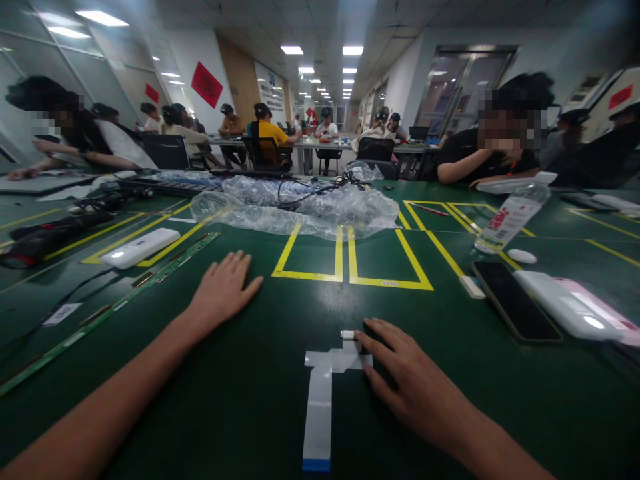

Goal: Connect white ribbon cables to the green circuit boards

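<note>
My left hand point(223, 289) lies flat on the green table point(260, 400), palm down, fingers stretched out, holding nothing. My right hand point(407, 381) rests palm down beside a white flat ribbon cable point(321, 400) with a blue end, fingers spread. Its fingertips touch the cable's wide cross-shaped top end and a small white piece point(347, 334) there. The cable lies straight on the table, running toward me.
Yellow taped rectangles point(350, 267) mark the table ahead. Crumpled clear plastic bags point(300, 210) with black wires lie beyond. A long green circuit strip point(115, 307) and a white device point(141, 247) are left. A black phone point(515, 300), white devices and a water bottle point(510, 217) are right. People sit around.
</note>
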`<state>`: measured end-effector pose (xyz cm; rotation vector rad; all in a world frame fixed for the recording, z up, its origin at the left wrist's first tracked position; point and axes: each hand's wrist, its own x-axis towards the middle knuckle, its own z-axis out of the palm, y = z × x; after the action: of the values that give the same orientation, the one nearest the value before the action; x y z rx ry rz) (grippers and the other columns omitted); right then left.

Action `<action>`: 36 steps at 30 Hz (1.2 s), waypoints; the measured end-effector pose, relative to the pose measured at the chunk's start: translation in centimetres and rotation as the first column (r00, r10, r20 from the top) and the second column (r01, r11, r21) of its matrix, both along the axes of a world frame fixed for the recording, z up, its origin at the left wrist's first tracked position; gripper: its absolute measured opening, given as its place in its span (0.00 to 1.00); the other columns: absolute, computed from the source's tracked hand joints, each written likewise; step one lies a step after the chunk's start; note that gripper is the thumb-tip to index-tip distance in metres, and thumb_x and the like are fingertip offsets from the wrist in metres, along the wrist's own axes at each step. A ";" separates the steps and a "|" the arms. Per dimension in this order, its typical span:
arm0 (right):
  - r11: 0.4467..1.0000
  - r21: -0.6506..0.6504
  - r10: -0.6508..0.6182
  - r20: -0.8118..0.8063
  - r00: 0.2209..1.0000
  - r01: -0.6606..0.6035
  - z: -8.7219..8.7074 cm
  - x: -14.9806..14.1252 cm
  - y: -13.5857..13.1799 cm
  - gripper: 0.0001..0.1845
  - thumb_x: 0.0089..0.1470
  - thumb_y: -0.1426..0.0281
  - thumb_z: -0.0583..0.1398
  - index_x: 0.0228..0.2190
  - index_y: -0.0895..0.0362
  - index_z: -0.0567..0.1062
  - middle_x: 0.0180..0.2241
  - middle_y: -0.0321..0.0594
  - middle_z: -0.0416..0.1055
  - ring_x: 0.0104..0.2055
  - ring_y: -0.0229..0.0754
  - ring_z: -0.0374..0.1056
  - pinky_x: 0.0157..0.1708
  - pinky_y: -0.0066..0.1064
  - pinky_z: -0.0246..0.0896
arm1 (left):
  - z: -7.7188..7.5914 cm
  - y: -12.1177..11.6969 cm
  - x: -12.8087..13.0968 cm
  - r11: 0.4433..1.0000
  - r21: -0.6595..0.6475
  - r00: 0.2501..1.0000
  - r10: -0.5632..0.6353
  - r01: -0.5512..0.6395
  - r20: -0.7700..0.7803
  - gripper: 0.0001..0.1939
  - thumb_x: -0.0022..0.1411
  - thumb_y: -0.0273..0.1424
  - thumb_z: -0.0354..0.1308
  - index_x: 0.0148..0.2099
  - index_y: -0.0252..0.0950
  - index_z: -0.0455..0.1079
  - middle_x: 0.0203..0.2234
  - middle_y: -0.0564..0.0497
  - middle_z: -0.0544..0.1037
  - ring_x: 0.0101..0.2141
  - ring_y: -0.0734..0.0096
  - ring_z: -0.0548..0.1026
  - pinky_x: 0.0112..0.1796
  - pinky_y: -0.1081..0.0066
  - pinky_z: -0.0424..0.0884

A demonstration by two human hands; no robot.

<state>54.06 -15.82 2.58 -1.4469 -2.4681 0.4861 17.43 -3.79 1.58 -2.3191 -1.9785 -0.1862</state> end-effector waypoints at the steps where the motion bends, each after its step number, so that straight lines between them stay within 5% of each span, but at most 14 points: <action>1: 1.000 -0.003 -0.002 -0.008 1.000 0.002 0.1 0.0 0.0 0.26 0.62 0.62 0.56 0.61 0.47 0.65 0.65 0.45 0.56 0.66 0.58 0.52 0.60 0.60 0.53 | 0.0 0.9 -2.5 0.991 0.002 0.991 0.135 -0.135 -0.008 0.39 0.69 0.47 0.42 0.68 0.18 0.52 0.66 0.27 0.52 0.65 0.37 0.50 0.60 0.40 0.50; 4: 1.000 -0.001 0.000 -0.015 1.000 0.000 0.2 -0.1 -0.1 0.25 0.61 0.63 0.56 0.60 0.48 0.67 0.65 0.46 0.57 0.66 0.58 0.52 0.60 0.61 0.52 | -0.1 2.0 -8.4 0.940 -0.014 0.940 0.341 -0.340 0.019 0.40 0.70 0.49 0.39 0.65 0.14 0.53 0.64 0.23 0.55 0.62 0.28 0.55 0.54 0.37 0.58; 7: 1.000 -0.002 0.006 -0.004 1.000 -0.006 0.3 -0.1 -0.1 0.25 0.62 0.63 0.56 0.59 0.48 0.68 0.65 0.46 0.58 0.66 0.57 0.52 0.60 0.60 0.52 | -0.2 2.0 -10.0 0.945 -0.057 0.945 0.324 -0.322 0.037 0.40 0.72 0.47 0.34 0.62 0.09 0.55 0.61 0.19 0.58 0.59 0.26 0.59 0.51 0.37 0.61; 10: 1.000 -0.004 0.007 -0.016 1.000 -0.007 0.3 -0.1 -0.1 0.24 0.62 0.63 0.56 0.59 0.47 0.68 0.65 0.45 0.58 0.67 0.56 0.52 0.61 0.58 0.51 | -0.4 1.3 -6.6 0.977 -0.121 0.982 0.181 -0.173 0.056 0.38 0.71 0.45 0.38 0.64 0.11 0.54 0.62 0.20 0.55 0.62 0.29 0.56 0.55 0.37 0.57; 13: 1.000 -0.023 -0.007 -0.018 1.000 0.007 0.3 -0.1 -0.3 0.25 0.61 0.64 0.57 0.59 0.47 0.68 0.66 0.45 0.55 0.67 0.56 0.50 0.62 0.59 0.49 | -0.4 -1.0 0.4 0.981 -0.161 0.991 -0.092 0.107 0.096 0.36 0.70 0.48 0.43 0.70 0.27 0.51 0.67 0.37 0.51 0.66 0.47 0.50 0.62 0.48 0.52; 15: 0.999 -0.028 -0.015 -0.005 1.000 0.015 0.4 -0.2 -0.5 0.26 0.59 0.64 0.58 0.59 0.48 0.68 0.67 0.46 0.53 0.68 0.57 0.47 0.63 0.59 0.46 | -0.3 -3.7 5.5 0.930 -0.176 0.944 -0.301 0.322 0.132 0.33 0.69 0.50 0.45 0.71 0.43 0.50 0.68 0.51 0.50 0.67 0.59 0.49 0.65 0.54 0.47; 17: 1.000 -0.019 -0.009 0.005 1.000 0.009 0.6 -0.4 -0.6 0.27 0.57 0.64 0.59 0.59 0.50 0.68 0.67 0.46 0.52 0.69 0.56 0.45 0.64 0.58 0.41 | -0.1 -6.5 9.5 0.815 -0.170 0.830 -0.525 0.554 0.186 0.32 0.71 0.46 0.44 0.72 0.44 0.45 0.68 0.51 0.48 0.67 0.59 0.49 0.65 0.51 0.47; 19: 1.000 -0.009 0.010 -0.003 1.000 -0.010 0.8 -0.6 -0.7 0.29 0.55 0.66 0.60 0.59 0.52 0.68 0.67 0.46 0.52 0.69 0.54 0.44 0.66 0.55 0.40 | 0.0 -8.4 11.9 0.744 -0.125 0.750 -0.626 0.657 0.213 0.31 0.71 0.41 0.45 0.72 0.42 0.45 0.68 0.50 0.50 0.67 0.58 0.50 0.64 0.50 0.50; 27: 0.999 -0.019 0.050 -0.059 0.997 -0.051 1.3 -0.8 -0.7 0.27 0.54 0.69 0.59 0.56 0.53 0.70 0.64 0.45 0.60 0.67 0.52 0.52 0.66 0.52 0.42 | -0.5 -7.3 12.0 0.767 0.012 0.710 -0.600 0.642 0.367 0.19 0.70 0.28 0.49 0.61 0.40 0.67 0.58 0.48 0.70 0.58 0.63 0.69 0.58 0.56 0.66; 36: 0.995 -0.048 0.083 -0.025 0.996 -0.085 1.6 -0.1 -0.4 0.30 0.57 0.69 0.58 0.60 0.49 0.65 0.65 0.41 0.58 0.67 0.49 0.50 0.66 0.52 0.43 | -1.4 -6.9 12.1 0.764 0.080 0.680 -0.613 0.641 0.402 0.16 0.65 0.25 0.56 0.55 0.39 0.73 0.55 0.48 0.74 0.56 0.62 0.72 0.56 0.56 0.68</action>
<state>53.92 -16.23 4.16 -1.3515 -2.5238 0.5805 29.51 -10.68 0.16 -3.1290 -1.1906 -0.7120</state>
